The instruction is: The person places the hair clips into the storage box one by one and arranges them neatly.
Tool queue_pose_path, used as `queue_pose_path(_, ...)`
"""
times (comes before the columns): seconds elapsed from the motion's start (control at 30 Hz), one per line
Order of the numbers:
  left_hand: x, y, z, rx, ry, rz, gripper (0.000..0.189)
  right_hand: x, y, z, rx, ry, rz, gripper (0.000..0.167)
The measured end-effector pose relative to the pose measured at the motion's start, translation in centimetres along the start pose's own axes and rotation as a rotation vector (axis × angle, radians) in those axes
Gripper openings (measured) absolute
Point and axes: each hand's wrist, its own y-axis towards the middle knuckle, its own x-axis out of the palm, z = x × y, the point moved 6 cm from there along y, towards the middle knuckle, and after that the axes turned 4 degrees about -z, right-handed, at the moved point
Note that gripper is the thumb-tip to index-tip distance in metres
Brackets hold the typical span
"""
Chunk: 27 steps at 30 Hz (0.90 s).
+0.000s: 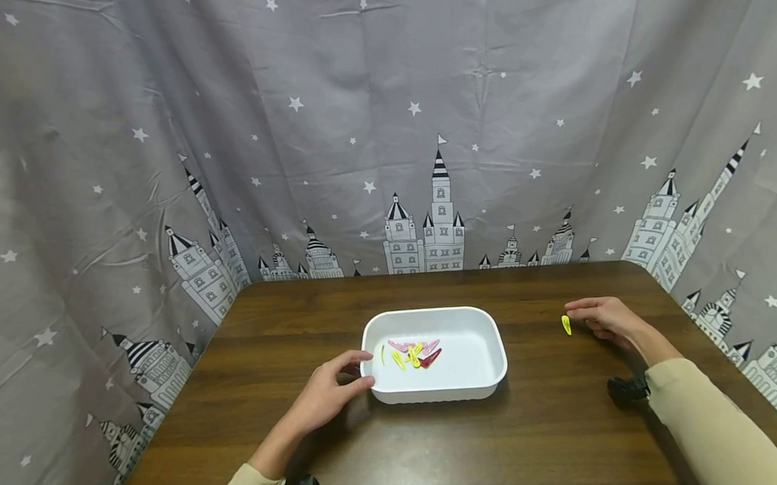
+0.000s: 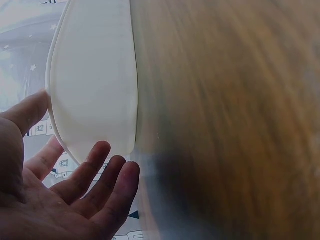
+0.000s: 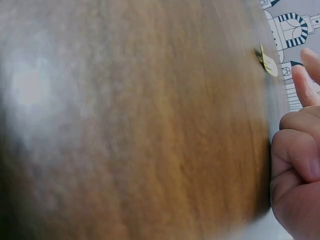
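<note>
A white tray (image 1: 437,395) sits on the table with several snap hair clips (image 1: 414,353) inside, in yellow, pink and dark red. My left hand (image 1: 327,394) holds the tray's left end, thumb and index finger at the rim. In the left wrist view, the other fingers of the left hand (image 2: 82,192) lie along the outer wall. Off to the right, a yellow hair clip (image 1: 566,325) is just below the fingertips of my right hand (image 1: 607,320). The right wrist view shows a gap between that yellow clip (image 3: 269,65) and the fingers; its lower fingers are curled.
The brown wooden table (image 1: 445,451) has rounded far corners. Behind it hangs a grey curtain (image 1: 340,148) printed with castles and stars. A dark strap or device (image 1: 627,388) is at the right wrist, another (image 1: 304,484) by the left.
</note>
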Motion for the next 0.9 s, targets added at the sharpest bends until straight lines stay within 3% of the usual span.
queue_pose_path(0.27,0.1,0.0,0.0,0.002,0.001,0.002,0.038,-0.1,0.4,0.6,0.022,-0.076,0.008,0.044)
queue_pose_path(0.5,0.2,0.0,0.0,0.0,0.005,0.006,0.038,0.0,0.3,0.5,0.021,-0.148,0.03,0.051)
queue_pose_path(0.9,0.1,0.0,0.0,-0.001,0.008,0.01,0.04,-0.1,1.1,0.8,0.008,-0.196,0.066,0.048)
